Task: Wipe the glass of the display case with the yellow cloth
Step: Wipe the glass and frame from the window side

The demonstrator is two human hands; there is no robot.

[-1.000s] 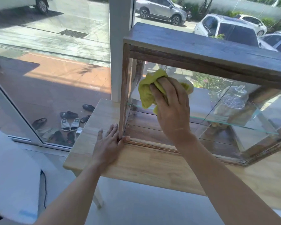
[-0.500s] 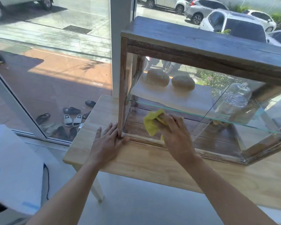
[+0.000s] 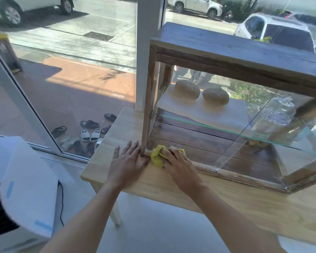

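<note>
**Fingers of right hand clenched on cloth at lower left corner of case**

Fingers (image 3: pixel 169 152) of the right hand (image 3: pixel 177 162) are curled round the bunched yellow cloth (image 3: pixel 157 156), grasping it and pressing it to the bottom left corner of the front glass (image 3: pixel 217 136) of the display case (image 3: pixel 235 52), where glass meets the lower wooden frame. Part of the cloth lies on the tabletop (image 3: pixel 171 187) just below the frame.

The left hand (image 3: pixel 129 161) lies flat on the tabletop, fingers straight and released, holding nothing. Its thumb side touches the left corner post of the case, just beside the cloth.

The case stands on the tabletop, next to a large window (image 3: pixel 71 70). Inside, on a glass shelf (image 3: pixel 244 136), two round buns (image 3: pixel 186 89) sit side by side on a pale board; a glass dome (image 3: pixel 277 114) stands to their right.

Outside the window, several sandals (image 3: pixel 89 134) lie on the pavement, and cars (image 3: pixel 281 31) are parked beyond.
</note>
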